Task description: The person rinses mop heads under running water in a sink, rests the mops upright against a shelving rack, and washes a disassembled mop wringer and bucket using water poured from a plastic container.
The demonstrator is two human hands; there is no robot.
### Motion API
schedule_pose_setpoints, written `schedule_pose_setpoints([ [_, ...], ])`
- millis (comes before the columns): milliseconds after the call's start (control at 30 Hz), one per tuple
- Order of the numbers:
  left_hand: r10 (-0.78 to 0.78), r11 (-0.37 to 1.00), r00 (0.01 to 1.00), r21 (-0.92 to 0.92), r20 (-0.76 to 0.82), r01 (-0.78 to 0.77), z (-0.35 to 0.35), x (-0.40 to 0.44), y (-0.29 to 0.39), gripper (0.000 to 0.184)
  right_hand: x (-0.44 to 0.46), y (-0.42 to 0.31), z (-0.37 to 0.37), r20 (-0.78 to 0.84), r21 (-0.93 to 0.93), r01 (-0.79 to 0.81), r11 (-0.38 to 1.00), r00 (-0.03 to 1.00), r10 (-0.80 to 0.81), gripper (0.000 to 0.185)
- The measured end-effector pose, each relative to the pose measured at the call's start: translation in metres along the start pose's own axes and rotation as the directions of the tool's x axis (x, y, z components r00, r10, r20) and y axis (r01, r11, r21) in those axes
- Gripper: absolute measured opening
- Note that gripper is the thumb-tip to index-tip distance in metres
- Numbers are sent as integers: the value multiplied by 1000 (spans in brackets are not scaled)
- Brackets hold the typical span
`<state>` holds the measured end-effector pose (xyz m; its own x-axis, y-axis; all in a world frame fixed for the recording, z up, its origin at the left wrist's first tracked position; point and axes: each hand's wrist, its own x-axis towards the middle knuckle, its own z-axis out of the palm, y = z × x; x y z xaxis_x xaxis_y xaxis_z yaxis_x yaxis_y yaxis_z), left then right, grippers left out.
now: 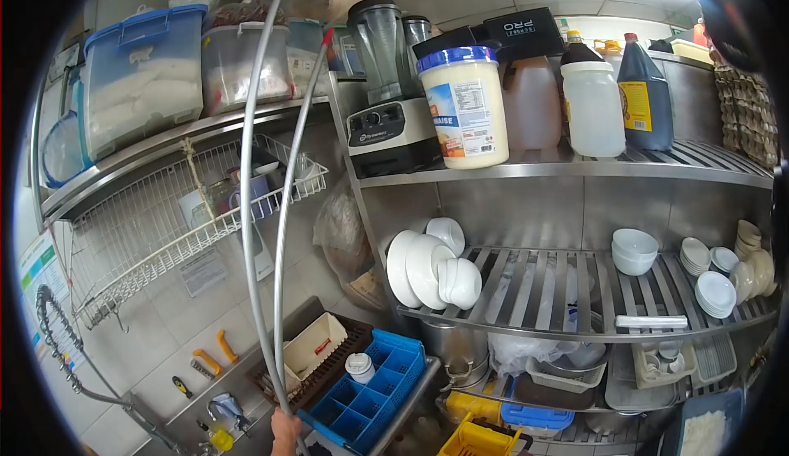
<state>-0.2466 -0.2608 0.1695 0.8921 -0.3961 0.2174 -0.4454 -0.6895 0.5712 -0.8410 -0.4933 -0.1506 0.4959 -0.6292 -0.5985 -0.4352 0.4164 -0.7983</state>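
My left hand [286, 433] is at the bottom edge, its fingers closed around two long metal poles. One pole with a yellow end cap [246, 160] rises almost to the top of the view. Beside it leans a slightly shorter pole with a red end cap [288, 176]. The two converge near my hand, and their lower ends are out of view. Just right of the hand is a blue divided crate [353, 411] with a white lidded cup [360, 367] in it. My right hand does not show.
Left of the poles hangs a white wire rack [156, 271] below a shelf of plastic bins [144, 86]. Steel shelves to the right bear a blender [390, 131], a mayonnaise tub [467, 111], jugs and white bowls [634, 252]. A spring-hose faucet [62, 349] stands at lower left.
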Motion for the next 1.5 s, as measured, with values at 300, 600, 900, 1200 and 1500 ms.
schedule_pose_setpoints([
  [300, -43, 999, 918, 2, 393, 45, 5, 44, -29, 99, 32, 30, -8, 324, -256, 763, 594, 646, -691, 19],
  [600, 325, 923, 939, -255, 110, -289, -11, -1, 36, 80, 44, 6, 19, -322, 279, -333, 900, 851, 415, 49],
  [900, 268, 927, 958, -243, -102, -285, 6, -28, 62, 91, 2, -49, 32, -395, 265, -467, 844, 746, 537, 65],
  [1200, 269, 934, 944, -188, -191, -304, 3, -56, 84, 96, 3, -47, 29, -375, 61, -482, 874, 801, 468, 70],
  [1500, 436, 821, 819, -207, -373, -532, 5, -87, 107, 58, 12, -36, 20, -306, -41, -487, 872, 837, 453, 102],
])
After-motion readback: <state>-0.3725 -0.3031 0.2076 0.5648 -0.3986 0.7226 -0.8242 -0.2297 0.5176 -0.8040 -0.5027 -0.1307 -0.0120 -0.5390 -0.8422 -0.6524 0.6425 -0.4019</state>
